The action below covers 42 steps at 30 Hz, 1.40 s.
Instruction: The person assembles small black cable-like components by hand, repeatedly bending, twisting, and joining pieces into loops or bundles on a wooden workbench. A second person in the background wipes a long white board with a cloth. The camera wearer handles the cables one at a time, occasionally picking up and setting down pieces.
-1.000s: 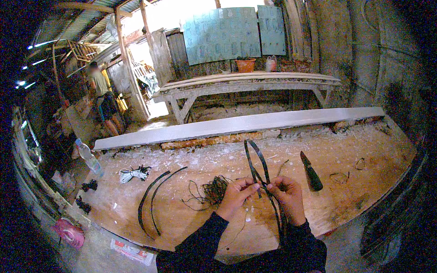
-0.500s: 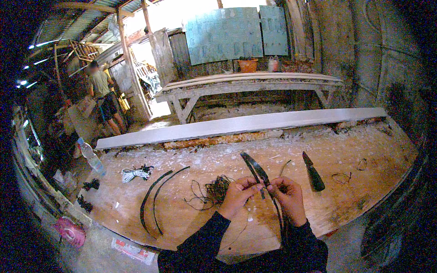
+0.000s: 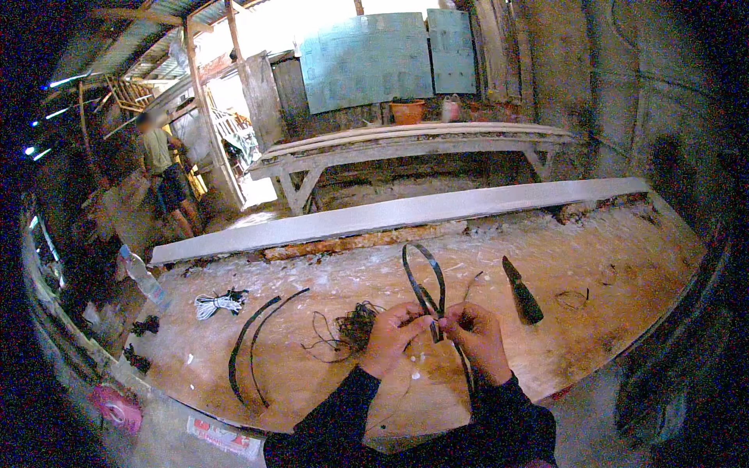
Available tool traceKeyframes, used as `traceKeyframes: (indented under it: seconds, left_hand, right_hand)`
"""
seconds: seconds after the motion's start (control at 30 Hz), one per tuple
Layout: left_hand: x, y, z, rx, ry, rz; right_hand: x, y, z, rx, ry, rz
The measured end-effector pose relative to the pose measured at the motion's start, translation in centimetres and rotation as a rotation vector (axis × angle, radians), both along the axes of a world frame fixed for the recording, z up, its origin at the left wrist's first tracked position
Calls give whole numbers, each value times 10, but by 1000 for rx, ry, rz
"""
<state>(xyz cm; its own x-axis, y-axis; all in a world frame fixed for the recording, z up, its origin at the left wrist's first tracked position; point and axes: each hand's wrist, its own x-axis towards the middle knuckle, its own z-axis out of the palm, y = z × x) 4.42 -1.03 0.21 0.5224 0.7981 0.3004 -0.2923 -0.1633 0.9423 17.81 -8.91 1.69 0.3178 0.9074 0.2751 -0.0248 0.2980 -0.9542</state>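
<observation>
Black loop [image 3: 442, 287] widened, lengthwise away (leaning left)

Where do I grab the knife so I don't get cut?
Best by the dark handle, probably from the near side, by the right hand. That thick end lies toward the person, while the narrower, pointed blade points away.

I see a worn wooden table [image 3: 538, 363] dotted with pale flecks [image 3: 415, 376]. Just beside the left hand [image 3: 388, 341], on its left, lies a tangle of dark string [image 3: 355, 324]; farther left, two curved black strips [image 3: 233, 360], then a bundle of white cord [image 3: 214, 306]. Right of the right hand [image 3: 479, 341] rests a knife [image 3: 525, 299].
</observation>
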Motion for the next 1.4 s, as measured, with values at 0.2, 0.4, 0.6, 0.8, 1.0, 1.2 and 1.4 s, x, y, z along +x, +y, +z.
traceKeyframes:
  seconds: [0.2,0.4,0.6,0.8,1.0,1.2,1.4]
  left_hand:
    - [-2,2,0,12,111,-30]
    - [-4,-4,8,-7,176,7]
    - [-3,-6,9,-51,121,-34]
    - [0,-1,0,66,134,-9]
    - [-2,-1,-1,163,205,17]
    - [-2,-2,1,80,124,-46]
    - [-6,-5,4,66,251,22]
  right_hand:
    - [1,2,-5,43,-1,26]
    - [3,8,-13,10,-40,18]
    - [2,6,-11,50,-36,24]
    - [2,3,-6,20,-42,18]
    - [2,4,-6,2,-54,10]
    - [2,4,-6,15,-32,16]
    - [4,3,-3,-11,-76,5]
